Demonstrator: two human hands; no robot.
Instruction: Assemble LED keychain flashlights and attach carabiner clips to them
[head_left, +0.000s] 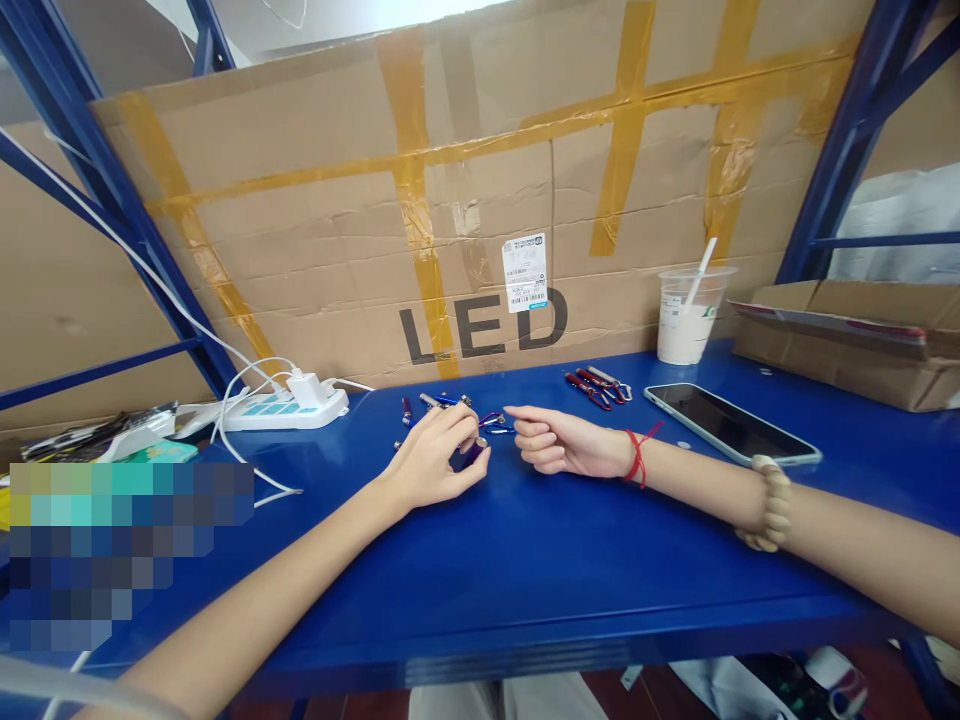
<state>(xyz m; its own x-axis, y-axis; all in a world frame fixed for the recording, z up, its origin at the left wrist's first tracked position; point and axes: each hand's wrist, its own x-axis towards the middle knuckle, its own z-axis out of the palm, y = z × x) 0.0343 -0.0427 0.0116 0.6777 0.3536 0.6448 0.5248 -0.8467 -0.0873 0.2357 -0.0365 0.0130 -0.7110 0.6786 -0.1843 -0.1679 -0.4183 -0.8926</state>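
Observation:
My left hand [439,450] is closed over a small purple metal cylinder [474,456], held between thumb and fingers just above the blue table. Around its fingertips lie several small metal cylinders with clips, among them a purple one [406,410] and a blue carabiner clip [500,430]. Close by on the right, my right hand [559,442] has its fingers curled in toward the palm; whether anything is inside is hidden. Beyond it lies a group of red and silver cylinders with carabiner clips [598,388].
A phone [731,422] lies right of my right hand, with a drink cup and straw [686,320] behind it. An open cardboard box [847,335] stands far right. At left are a white power strip [292,408] and cables. A large carton [315,240] walls the back.

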